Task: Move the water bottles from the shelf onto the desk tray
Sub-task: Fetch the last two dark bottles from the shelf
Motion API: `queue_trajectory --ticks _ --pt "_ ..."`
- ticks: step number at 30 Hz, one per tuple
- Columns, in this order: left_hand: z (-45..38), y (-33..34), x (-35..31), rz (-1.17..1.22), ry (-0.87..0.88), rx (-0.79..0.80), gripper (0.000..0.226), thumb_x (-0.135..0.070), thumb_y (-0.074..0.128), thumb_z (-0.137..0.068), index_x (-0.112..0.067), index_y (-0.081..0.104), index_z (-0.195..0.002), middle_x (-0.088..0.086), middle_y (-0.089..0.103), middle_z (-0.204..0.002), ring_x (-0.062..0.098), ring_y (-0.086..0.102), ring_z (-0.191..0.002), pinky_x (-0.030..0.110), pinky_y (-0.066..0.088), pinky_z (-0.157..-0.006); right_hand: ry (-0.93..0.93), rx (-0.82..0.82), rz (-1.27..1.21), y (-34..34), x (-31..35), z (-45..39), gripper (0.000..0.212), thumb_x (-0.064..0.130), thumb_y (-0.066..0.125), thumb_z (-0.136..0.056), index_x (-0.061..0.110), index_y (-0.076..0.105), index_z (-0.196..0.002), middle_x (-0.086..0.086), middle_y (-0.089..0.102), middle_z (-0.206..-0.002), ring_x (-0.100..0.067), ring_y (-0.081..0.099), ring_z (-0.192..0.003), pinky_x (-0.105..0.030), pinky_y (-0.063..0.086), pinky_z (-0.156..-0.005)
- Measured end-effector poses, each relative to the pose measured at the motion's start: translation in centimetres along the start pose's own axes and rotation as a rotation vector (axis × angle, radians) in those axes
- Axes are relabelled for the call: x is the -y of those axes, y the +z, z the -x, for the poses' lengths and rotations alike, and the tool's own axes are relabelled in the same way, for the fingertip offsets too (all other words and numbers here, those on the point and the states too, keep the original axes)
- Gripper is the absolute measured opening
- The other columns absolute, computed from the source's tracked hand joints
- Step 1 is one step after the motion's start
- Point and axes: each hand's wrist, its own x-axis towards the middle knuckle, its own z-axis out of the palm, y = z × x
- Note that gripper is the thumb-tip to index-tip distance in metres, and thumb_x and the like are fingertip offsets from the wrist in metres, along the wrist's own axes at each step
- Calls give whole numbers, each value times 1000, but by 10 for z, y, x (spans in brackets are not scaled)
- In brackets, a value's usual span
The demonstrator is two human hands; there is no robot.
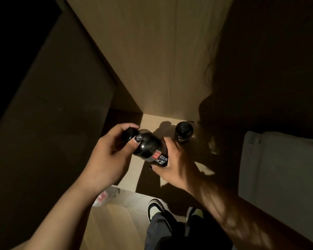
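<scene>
Fingers of the left hand point(110, 147) curl round the black cap end of a dark bottle point(148, 148), the thumb with a painted black nail lying across the bottle's shoulder. The right hand point(175, 163) grips the same bottle lower down, round its body, with the fingers wrapped behind the label and a dark-nailed fingertip showing beneath it. The bottle lies tilted between the two hands, cap toward the left and up, base toward the right and down, and its black label carries white characters and a small red patch. It is held in the air above a pale wooden shelf surface point(152, 120), not resting on it.

Just beyond the right hand, a second dark bottle point(183, 131) stands upright on that shelf surface, seen from above with its round black cap toward the camera. It stands apart from the held bottle. Behind both, a light wood back panel point(152, 60) rises, flanked by dark side panels.

Lower in the view, a crumpled clear plastic wrapper with red print point(105, 194) lies on the pale floor point(116, 222) beneath the left forearm. The person's black and white shoes point(155, 208) and dark trousers show at the bottom. A grey cushioned piece of furniture point(282, 177) fills the right edge.
</scene>
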Motion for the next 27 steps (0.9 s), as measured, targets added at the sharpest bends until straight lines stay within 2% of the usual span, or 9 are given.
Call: queue_trajectory --ticks 4,8,11,14,16,18,20,23,27 --pt "-6 9 11 175 -43 -93 29 -35 56 -90 -20 62 -114 0 67 -116 17 63 -110 42 52 -94 45 121 -132 5 -4 0 54 31 79 -63 24 50 -107 4 63 -98 -13 63 -89 -39 56 -78" --pt "-18 35 25 201 1 -280 37 -44 45 -92 -18 56 -115 -14 67 -107 13 63 -106 35 52 -90 93 179 -218 11 -1 -2 54 27 81 -62 22 53 -108 4 67 -95 -10 66 -86 -35 57 -79" --pt "-32 49 32 271 -9 -374 34 -51 48 -91 -22 52 -109 4 68 -105 20 66 -102 44 53 -90 150 196 -257 14 -1 -7 57 28 81 -60 23 53 -109 4 67 -93 -10 66 -85 -36 57 -79" --pt "-46 56 32 339 -36 -457 15 -28 49 -97 -16 43 -102 -5 64 -84 -1 67 -81 21 53 -75 187 236 -230 5 4 -11 59 31 81 -62 25 50 -113 13 63 -93 1 61 -82 -17 51 -76" --pt "-52 56 33 363 -40 -488 12 -28 49 -97 -19 41 -96 -7 67 -77 -1 67 -78 21 52 -74 200 365 -175 -12 5 -16 62 25 81 -71 24 47 -123 17 59 -104 4 57 -92 -4 43 -76" --pt "-56 51 36 365 -54 -519 12 -29 49 -97 -22 42 -91 -10 68 -75 -5 64 -74 22 51 -73 220 449 -265 -34 0 -22 64 16 79 -74 25 47 -129 9 60 -120 -9 57 -113 -20 48 -92" --pt "-59 44 39 344 -33 -533 13 -27 48 -98 -21 42 -88 -8 65 -79 -5 65 -74 22 52 -74 264 297 -355 -53 -7 -29 57 9 75 -75 34 51 -120 9 60 -119 -16 57 -117 -37 52 -93" --pt "-63 35 40 363 9 -487 15 -32 50 -95 -21 42 -88 8 69 -85 21 71 -84 42 56 -84 228 -91 -110 -66 -24 -43 54 19 73 -79 32 51 -127 6 55 -127 -16 53 -120 -38 48 -99" --pt "-67 25 41 434 12 -465 15 -32 52 -89 -21 43 -84 15 66 -85 29 69 -83 53 54 -87 222 -72 291 -49 -42 -56 62 17 67 -86 20 41 -142 -9 37 -147 -26 35 -137 -36 34 -109"
